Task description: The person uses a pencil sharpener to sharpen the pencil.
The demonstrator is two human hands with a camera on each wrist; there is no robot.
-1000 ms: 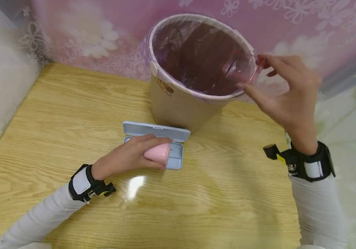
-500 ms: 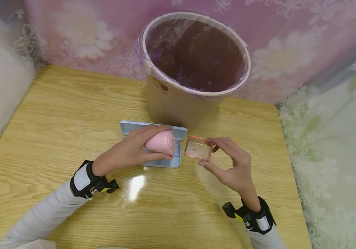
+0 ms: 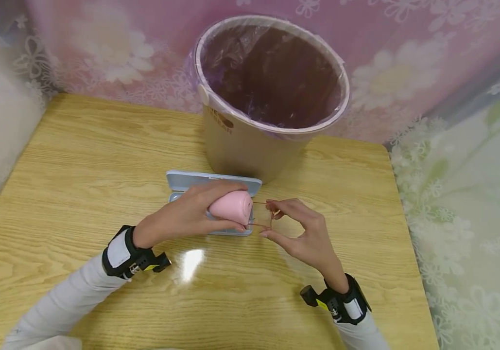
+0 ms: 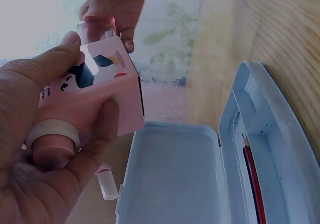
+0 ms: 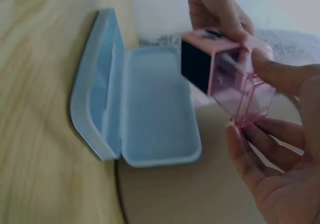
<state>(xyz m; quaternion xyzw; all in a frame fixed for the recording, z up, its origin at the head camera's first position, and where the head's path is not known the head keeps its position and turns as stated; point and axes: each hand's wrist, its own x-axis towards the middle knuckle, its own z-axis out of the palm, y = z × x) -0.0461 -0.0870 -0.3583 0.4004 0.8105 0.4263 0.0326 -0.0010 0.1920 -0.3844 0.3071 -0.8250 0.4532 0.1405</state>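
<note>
My left hand grips a pink pencil sharpener by its sides, above the pencil case. Its printed picture and round knob show in the left wrist view. With thumb and fingertips, my right hand pinches a clear pink shavings drawer. In the right wrist view the drawer's inner end meets the sharpener's body, and much of it still sticks out. The light blue pencil case lies with its lid raised, partly hidden under my left hand. A dark red and black pencil lies inside.
A tall beige bin lined with a thin plastic bag stands right behind the pencil case. Both stand on a wood-grain table. A pink flowered cloth hangs behind, with a pale flowered one to the right.
My right hand has brought the drawer from the bin's rim down and left to the sharpener. The left hand has turned the sharpener slightly and shifted it a little right.
</note>
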